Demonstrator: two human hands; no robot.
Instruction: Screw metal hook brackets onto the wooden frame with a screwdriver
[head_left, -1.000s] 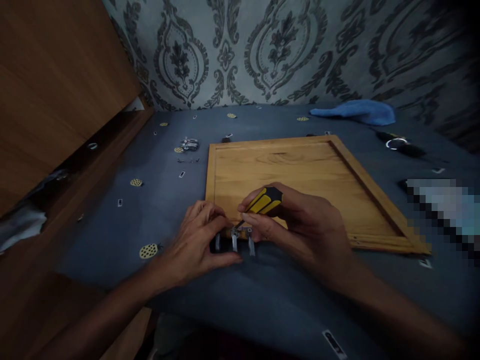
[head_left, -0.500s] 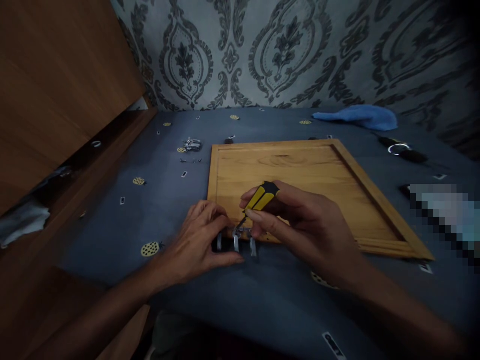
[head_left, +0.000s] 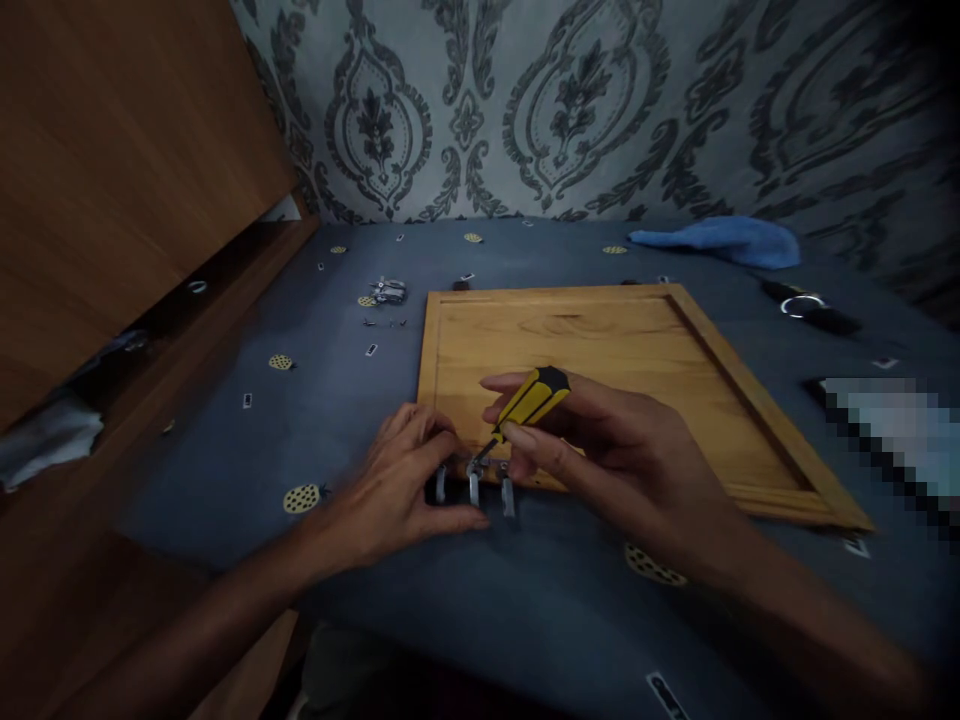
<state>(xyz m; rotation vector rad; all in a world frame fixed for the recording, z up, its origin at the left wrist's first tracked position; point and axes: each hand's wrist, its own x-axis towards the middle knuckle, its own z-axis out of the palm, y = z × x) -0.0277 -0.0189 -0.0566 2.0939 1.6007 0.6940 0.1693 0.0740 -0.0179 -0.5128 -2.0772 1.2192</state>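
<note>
A light wooden panel [head_left: 615, 350] with a raised frame lies flat on a dark blue patterned cloth [head_left: 315, 420]. At its near left corner sits a metal hinge fitting [head_left: 474, 482] with prongs sticking out toward me. My right hand [head_left: 600, 450] grips a small yellow-and-black screwdriver [head_left: 529, 402], its tip down on the fitting. My left hand [head_left: 394, 490] is curled round the fitting's left side, fingers pressed on it and the panel's edge.
A second metal fitting [head_left: 386, 291] and small screws [head_left: 381, 323] lie on the cloth left of the panel. A blue rag [head_left: 720, 240] lies at the back right, with a dark tool and metal ring [head_left: 802, 303] near it. A brown cabinet [head_left: 112, 170] stands on the left.
The screwdriver handle has turned slightly between my right fingers, tip staying on the fitting. My left hand has kept its place. The view has shifted a little.
</note>
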